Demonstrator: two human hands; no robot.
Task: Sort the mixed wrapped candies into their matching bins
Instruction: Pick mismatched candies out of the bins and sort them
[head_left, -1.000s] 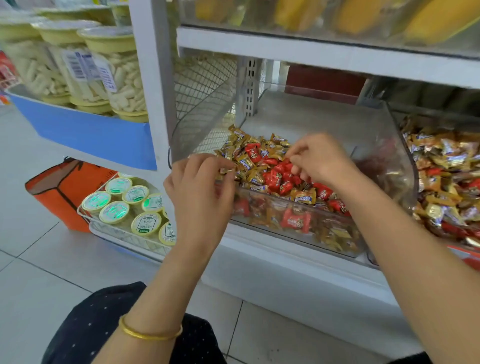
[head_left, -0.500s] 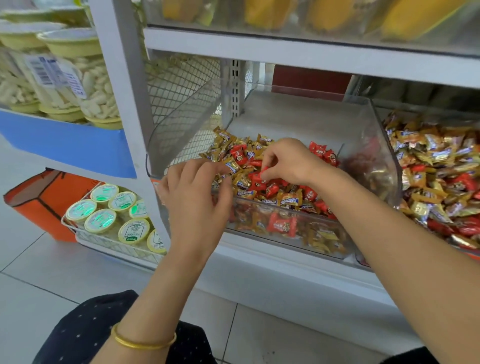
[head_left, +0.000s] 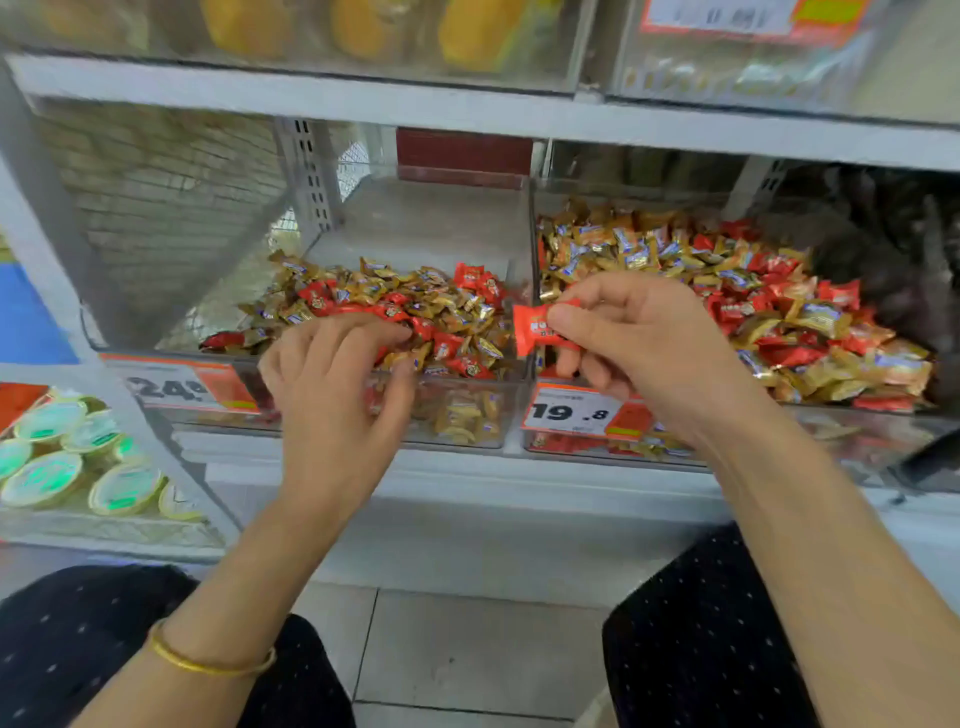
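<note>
Head: 2 bins (head_left: 171, 280), R hand (head_left: 649, 343) pinches 1 red candy (head_left: 532, 327), L hand (head_left: 327, 384) unclear.

Green-lidded tubs (head_left: 47, 478) lower left, yellow packs (head_left: 363, 26) on the upper shelf (head_left: 311, 101)

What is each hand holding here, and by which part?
The right hand pinches a red candy by one end. The left hand curls over candies in the left bin; any hold cannot be told.
</note>
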